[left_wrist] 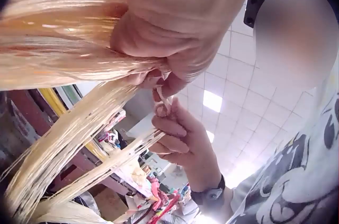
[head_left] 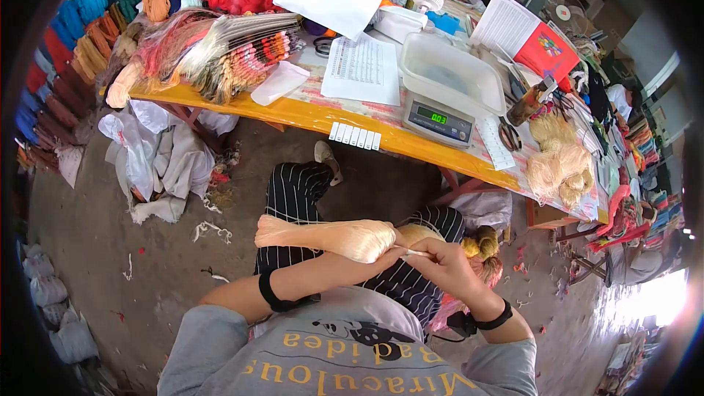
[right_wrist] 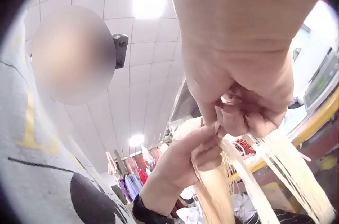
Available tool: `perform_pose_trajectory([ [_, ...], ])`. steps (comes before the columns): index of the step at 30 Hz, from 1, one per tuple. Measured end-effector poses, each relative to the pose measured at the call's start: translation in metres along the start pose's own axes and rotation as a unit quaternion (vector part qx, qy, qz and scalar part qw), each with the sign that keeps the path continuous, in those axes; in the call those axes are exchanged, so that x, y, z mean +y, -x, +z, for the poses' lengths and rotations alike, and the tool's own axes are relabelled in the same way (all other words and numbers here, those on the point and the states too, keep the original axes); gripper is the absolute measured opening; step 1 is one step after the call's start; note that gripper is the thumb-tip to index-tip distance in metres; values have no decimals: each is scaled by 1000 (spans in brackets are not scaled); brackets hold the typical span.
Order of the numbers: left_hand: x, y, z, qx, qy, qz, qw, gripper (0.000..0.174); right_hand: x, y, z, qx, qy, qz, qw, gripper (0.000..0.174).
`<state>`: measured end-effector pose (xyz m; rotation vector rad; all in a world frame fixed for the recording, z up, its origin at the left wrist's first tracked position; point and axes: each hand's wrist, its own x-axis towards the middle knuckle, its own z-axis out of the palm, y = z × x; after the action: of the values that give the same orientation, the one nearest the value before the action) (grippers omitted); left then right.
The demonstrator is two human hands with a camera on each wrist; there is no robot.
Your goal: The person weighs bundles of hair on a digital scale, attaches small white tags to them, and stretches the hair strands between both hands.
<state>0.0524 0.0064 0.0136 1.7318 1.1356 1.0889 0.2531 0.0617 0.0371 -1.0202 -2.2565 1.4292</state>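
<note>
A thick peach skein of thread lies across the left forearm side in the head view, its bundled end at the left hand. In the left wrist view the left hand grips the skein near its end. Close beside it, the right hand pinches a thin pale strand with curled fingers. Paler loose threads hang down from the hands. The right wrist view shows both hands' fingertips meeting, the right hand above and the left hand below.
Ahead stands a table with a yellow edge, bearing a scale with a clear tray, papers, scissors and several thread bundles. White bags lie on the floor at left.
</note>
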Motion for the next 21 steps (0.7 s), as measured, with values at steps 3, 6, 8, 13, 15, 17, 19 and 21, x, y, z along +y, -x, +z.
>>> perform_pose_trajectory([
  [3, 4, 1, -4, 11, -40, 35, 999, 12, 4, 2, -1, -23, -162, 89, 983, 21],
  [6, 4, 0, -6, -8, -41, -2, 999, 12, 0, 1, 4, -21, -196, 70, 978, 21],
  [8, -7, -1, 0, -5, -79, 30, 996, 12, 4, -1, 4, -53, -250, 87, 963, 21],
  [13, -1, 0, -8, -19, -66, 33, 997, 12, 8, -1, 6, -108, -277, 93, 950, 20],
  [15, 7, -4, -24, -25, -57, 32, 998, 15, 9, 1, 3, -84, -242, 101, 961, 20],
  [17, -2, -4, -41, 15, 99, -20, 995, 16, 10, 10, -14, -92, -246, 132, 956, 19],
  [19, 4, 0, -76, 11, 264, -247, 932, 17, 28, 27, -36, -80, -200, 168, 962, 19],
  [21, -10, 9, -101, 46, 460, -287, 839, 21, 59, 55, -56, 31, -249, 200, 947, 20],
])
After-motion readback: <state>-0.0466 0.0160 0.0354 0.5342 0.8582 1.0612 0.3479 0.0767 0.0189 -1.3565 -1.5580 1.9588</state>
